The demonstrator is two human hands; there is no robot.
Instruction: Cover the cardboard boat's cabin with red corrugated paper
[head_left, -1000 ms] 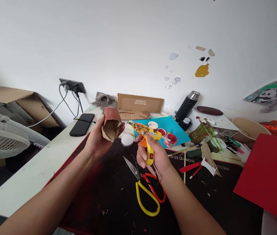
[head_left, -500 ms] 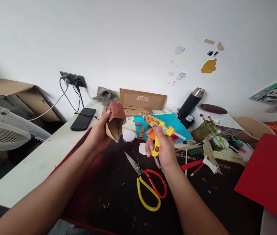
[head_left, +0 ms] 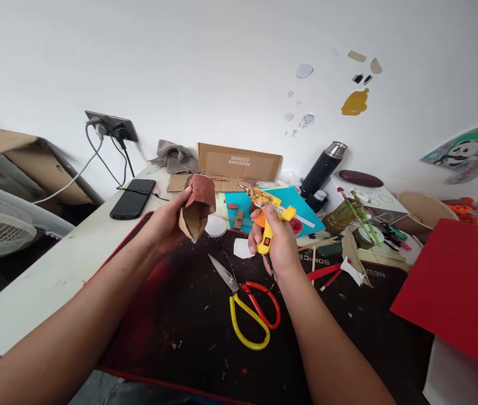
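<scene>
My left hand (head_left: 171, 225) grips a folded cardboard piece (head_left: 199, 208), reddish-brown on its outside, with its hollow bare-cardboard inside facing me. Held up to the right of it is a yellow hot glue gun (head_left: 269, 219), its grip wrapped by my right hand (head_left: 278, 239). The gun's nozzle points up and left toward the cardboard piece, apart from it. Several of my right fingers are partly hidden behind the handle, near the orange trigger. Below both hands, scissors (head_left: 245, 306) with one red and one yellow handle lie on the black mat (head_left: 196, 360).
A black phone (head_left: 133, 198) lies at the left by a wall socket (head_left: 112, 126). Behind my hands are a blue sheet (head_left: 302, 202) and a cardboard flap (head_left: 239, 162). A black flask (head_left: 325, 167), brushes in a jar (head_left: 340, 216) and a red sheet (head_left: 462, 292) occupy the right.
The view has shifted slightly, so the surroundings appear a little higher and further left. Both hands keep hold of the cardboard piece and the glue gun, in nearly the same pose.
</scene>
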